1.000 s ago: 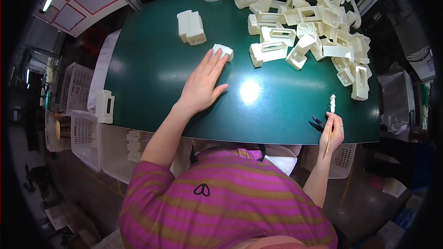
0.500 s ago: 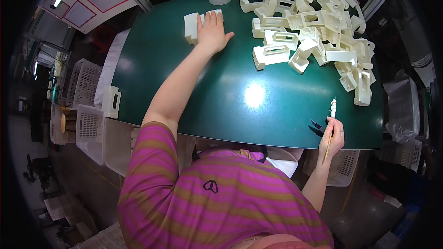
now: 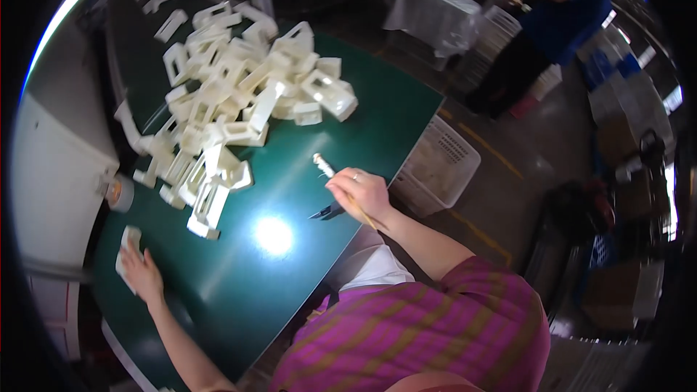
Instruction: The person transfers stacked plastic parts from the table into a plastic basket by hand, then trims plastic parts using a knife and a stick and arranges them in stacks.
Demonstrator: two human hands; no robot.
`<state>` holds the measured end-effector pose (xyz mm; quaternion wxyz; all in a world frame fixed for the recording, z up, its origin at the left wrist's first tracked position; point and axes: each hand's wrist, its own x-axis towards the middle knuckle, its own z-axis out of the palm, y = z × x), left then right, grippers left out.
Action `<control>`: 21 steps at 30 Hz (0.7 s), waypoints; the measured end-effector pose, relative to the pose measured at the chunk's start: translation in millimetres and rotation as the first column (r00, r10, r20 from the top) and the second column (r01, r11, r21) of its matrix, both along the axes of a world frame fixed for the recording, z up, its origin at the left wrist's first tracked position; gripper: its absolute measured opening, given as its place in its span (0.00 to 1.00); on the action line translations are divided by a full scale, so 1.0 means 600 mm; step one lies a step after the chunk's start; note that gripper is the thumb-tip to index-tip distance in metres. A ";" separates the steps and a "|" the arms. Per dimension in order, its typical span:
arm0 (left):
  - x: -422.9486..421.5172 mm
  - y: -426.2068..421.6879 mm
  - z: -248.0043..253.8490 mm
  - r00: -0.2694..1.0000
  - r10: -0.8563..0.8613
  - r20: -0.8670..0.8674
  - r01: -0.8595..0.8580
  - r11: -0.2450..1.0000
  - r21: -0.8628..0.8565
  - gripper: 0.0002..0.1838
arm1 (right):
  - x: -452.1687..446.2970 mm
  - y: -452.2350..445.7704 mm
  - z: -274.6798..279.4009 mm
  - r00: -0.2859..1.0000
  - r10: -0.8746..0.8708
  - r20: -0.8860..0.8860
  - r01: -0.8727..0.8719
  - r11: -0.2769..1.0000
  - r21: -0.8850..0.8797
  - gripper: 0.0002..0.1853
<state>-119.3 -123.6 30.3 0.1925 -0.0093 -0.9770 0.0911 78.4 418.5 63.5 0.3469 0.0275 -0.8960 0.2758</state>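
My left hand (image 3: 143, 276) rests with spread fingers on a cream plastic part (image 3: 131, 239) at the table's left side, covering much of it. In my closed right hand (image 3: 363, 194) is a thin wooden stick (image 3: 362, 213), its far end wrapped in something white (image 3: 323, 165). Just below that hand shows a dark, pointed, knife-like tool (image 3: 325, 212); I cannot tell whether it lies on the table or is held too. A heap of cream plastic housings (image 3: 225, 87) lies beyond both hands.
The green table (image 3: 377, 101) ends in an edge near my body. A white perforated crate (image 3: 439, 167) stands below its right side. Further back, a person in a blue top (image 3: 573, 14) stands by crates. A glass jar (image 3: 120, 192) is at the far left edge.
My view has swung to the right, so the table and heap appear further left and tilted. My left hand stays on the plastic part, and my right hand still holds the stick.
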 end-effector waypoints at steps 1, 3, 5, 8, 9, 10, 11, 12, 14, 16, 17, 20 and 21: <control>0.006 -0.016 0.001 0.999 0.034 0.008 -0.034 0.999 -0.028 0.31 | -0.001 -0.001 -0.004 0.999 -0.011 -0.039 0.012 1.000 0.009 0.03; 0.020 -0.073 0.002 0.992 0.121 0.023 -0.118 0.989 -0.087 0.30 | 0.001 -0.003 -0.004 0.997 -0.007 -0.072 0.008 1.000 0.018 0.03; 0.022 -0.148 -0.008 0.986 0.168 0.023 -0.165 0.981 -0.099 0.30 | -0.002 0.000 -0.008 0.997 -0.015 -0.070 0.016 1.000 0.012 0.03; 0.047 -0.217 0.004 0.959 0.277 0.066 -0.269 0.957 -0.109 0.31 | -0.001 -0.001 -0.008 0.998 -0.021 -0.067 0.023 1.000 0.017 0.03; 0.051 -0.249 -0.003 0.955 0.289 0.067 -0.281 0.953 -0.109 0.31 | -0.001 -0.002 -0.008 0.998 -0.024 -0.061 0.026 0.999 0.022 0.04; 0.052 -0.280 -0.011 0.950 0.303 0.069 -0.295 0.949 -0.107 0.31 | -0.001 -0.002 -0.008 0.998 -0.027 -0.059 0.029 0.999 0.025 0.04; 0.053 -0.305 -0.015 0.935 0.343 0.091 -0.331 0.935 -0.123 0.32 | -0.003 -0.002 -0.008 0.997 -0.034 -0.069 0.037 0.998 0.042 0.04; 0.055 -0.320 -0.016 0.917 0.383 0.114 -0.367 0.920 -0.137 0.34 | -0.003 -0.002 -0.007 0.996 -0.041 -0.078 0.045 0.997 0.061 0.05; 0.081 -0.199 0.053 0.842 0.521 0.141 -0.469 0.835 -0.288 0.35 | -0.001 -0.003 -0.007 0.997 -0.041 -0.069 0.046 0.997 0.065 0.04; 0.078 -0.155 0.067 0.978 0.135 -0.157 -0.150 0.985 -0.087 0.33 | -0.004 -0.005 -0.009 0.997 -0.047 -0.063 0.051 0.997 0.065 0.04; 0.091 -0.077 0.103 0.940 -0.252 -0.230 0.285 0.951 0.121 0.31 | -0.005 -0.005 -0.010 0.997 -0.047 -0.062 0.051 0.997 0.061 0.04; 0.141 0.167 0.138 0.854 -0.498 -0.151 0.466 0.602 0.648 0.34 | -0.003 -0.005 -0.010 0.998 -0.040 -0.052 0.043 0.997 0.059 0.04; 0.151 0.224 0.137 0.832 -0.541 -0.127 0.477 0.579 0.661 0.38 | -0.005 -0.005 -0.009 0.998 -0.040 -0.056 0.043 0.998 0.052 0.04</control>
